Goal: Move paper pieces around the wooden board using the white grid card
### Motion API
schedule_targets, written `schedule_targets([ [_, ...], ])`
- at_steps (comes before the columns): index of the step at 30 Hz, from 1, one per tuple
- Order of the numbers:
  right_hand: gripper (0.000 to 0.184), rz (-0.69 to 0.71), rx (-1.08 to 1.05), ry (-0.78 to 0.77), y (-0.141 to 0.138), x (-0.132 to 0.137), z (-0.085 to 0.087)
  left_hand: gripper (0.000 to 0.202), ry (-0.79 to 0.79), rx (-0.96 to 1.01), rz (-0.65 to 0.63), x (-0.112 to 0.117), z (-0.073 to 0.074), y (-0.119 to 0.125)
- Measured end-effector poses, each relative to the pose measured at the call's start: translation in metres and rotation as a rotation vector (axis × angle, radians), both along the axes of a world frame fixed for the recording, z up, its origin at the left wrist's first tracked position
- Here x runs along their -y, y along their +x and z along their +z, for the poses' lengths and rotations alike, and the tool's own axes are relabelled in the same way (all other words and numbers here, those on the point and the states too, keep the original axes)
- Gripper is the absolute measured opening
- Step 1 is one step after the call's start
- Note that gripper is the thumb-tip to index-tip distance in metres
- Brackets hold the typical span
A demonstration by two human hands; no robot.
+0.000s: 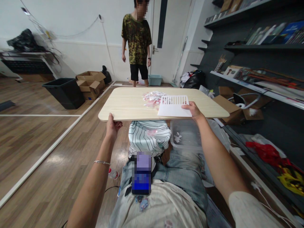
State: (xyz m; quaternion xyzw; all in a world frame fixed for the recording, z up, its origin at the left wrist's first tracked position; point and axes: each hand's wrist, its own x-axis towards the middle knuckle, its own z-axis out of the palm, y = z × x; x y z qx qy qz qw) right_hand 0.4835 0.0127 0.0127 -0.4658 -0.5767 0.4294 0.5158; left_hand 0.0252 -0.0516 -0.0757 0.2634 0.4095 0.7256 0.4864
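My left hand grips the front left edge of a pale wooden board, thumb at the rim and fingers curled below. My right hand is closed at the front right, its thumb pressing on a white sheet with a row of slots. Its other fingers are partly hidden, so I cannot tell whether they also grip the board. Behind the sheet lies a heap of white and pinkish paper scraps. Beneath the board is a white cloth cover with dark wavy lines.
A clear plastic bin with a few scraps sits below the board. A person stands beyond it. To the left are a black bin and cardboard boxes. Dark shelves and an open carton line the right.
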Motion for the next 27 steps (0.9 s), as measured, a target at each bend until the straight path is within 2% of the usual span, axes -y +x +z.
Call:
schedule_targets([
  [4,0.032,0.059,-0.006,-0.02,-0.005,0.005,0.004,0.061,0.017,-0.01,0.008,-0.001,-0.003,-0.001],
  [12,0.046,0.194,0.04,-0.03,-0.006,0.004,0.002,0.065,0.001,-0.038,-0.068,-0.006,-0.012,-0.013],
  [17,0.051,0.266,0.109,-0.01,-0.006,0.009,0.006,0.064,-0.032,-0.035,-0.05,-0.006,-0.01,-0.011],
  [24,0.071,0.297,0.204,-0.009,-0.007,0.02,0.017,0.061,-0.015,-0.012,-0.051,-0.003,-0.005,-0.01],
  [27,0.069,0.352,0.236,-0.002,-0.009,0.022,0.02,0.06,-0.018,-0.005,-0.037,-0.002,-0.003,-0.009],
])
